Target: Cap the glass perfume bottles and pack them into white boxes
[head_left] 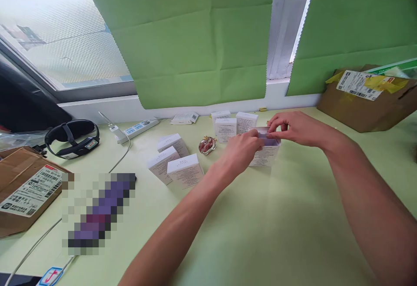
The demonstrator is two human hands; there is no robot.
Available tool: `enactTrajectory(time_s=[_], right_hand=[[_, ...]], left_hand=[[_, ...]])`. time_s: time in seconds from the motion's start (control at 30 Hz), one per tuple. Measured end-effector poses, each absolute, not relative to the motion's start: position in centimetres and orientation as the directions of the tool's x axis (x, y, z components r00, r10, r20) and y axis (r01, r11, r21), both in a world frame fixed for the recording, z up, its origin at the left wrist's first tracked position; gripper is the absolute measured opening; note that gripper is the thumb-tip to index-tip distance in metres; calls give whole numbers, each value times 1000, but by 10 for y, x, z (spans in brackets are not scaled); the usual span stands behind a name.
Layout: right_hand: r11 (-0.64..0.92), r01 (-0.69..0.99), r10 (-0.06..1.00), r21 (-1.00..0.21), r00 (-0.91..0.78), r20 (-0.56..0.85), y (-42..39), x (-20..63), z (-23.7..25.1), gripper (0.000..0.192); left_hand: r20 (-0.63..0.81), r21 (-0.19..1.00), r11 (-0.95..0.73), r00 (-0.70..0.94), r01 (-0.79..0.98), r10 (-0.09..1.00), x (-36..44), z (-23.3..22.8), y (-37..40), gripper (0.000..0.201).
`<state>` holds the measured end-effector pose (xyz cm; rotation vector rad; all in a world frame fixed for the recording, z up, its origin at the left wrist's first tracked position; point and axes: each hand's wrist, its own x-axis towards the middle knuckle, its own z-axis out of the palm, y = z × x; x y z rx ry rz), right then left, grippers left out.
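Observation:
A small white printed box (263,156) stands upright on the table, its top open and a pale lilac inside showing. My left hand (243,147) grips it at the left side and upper edge, fingers curled over the rim. At the top right of the same box, the fingertips of my right hand (291,127) are pinched together on the flap or rim; what exactly lies between them is partly hidden. Just behind my left hand are three similar white boxes (226,130). Left of my forearm stand several more white boxes (185,171), all closed on top.
A shiny clasp-like trinket (207,145) lies between the box groups. A flat white carton (184,118) and a power strip (138,130) are near the wall. Brown cardboard boxes (368,103) flank both sides. Left are a black headset (73,139) and a pixelated phone-like object (100,212) with cables.

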<state>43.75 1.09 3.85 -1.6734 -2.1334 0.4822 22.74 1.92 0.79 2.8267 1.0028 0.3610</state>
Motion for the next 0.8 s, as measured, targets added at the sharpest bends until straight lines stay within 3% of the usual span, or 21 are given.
enactTrajectory(time_s=[0.2, 0.43, 0.53, 0.7, 0.8], right_hand=[[145, 905, 989, -401, -129, 67, 14, 435, 37, 28], [-8, 937, 999, -349, 24, 41, 16, 433, 35, 35], [-46, 930, 998, -364, 58, 23, 17, 431, 35, 37], [21, 904, 1000, -427, -18, 12, 10, 428, 41, 33], [30, 851, 998, -525, -52, -26, 2, 429, 47, 37]], left_hand=[[204, 208, -747, 719, 632, 665, 228, 4, 19, 34], [197, 195, -749, 723, 633, 662, 228, 3, 21, 33], [200, 187, -761, 735, 621, 648, 228, 2, 22, 33], [209, 184, -768, 739, 614, 641, 226, 3, 22, 34], [235, 167, -754, 717, 636, 657, 222, 5, 25, 33]])
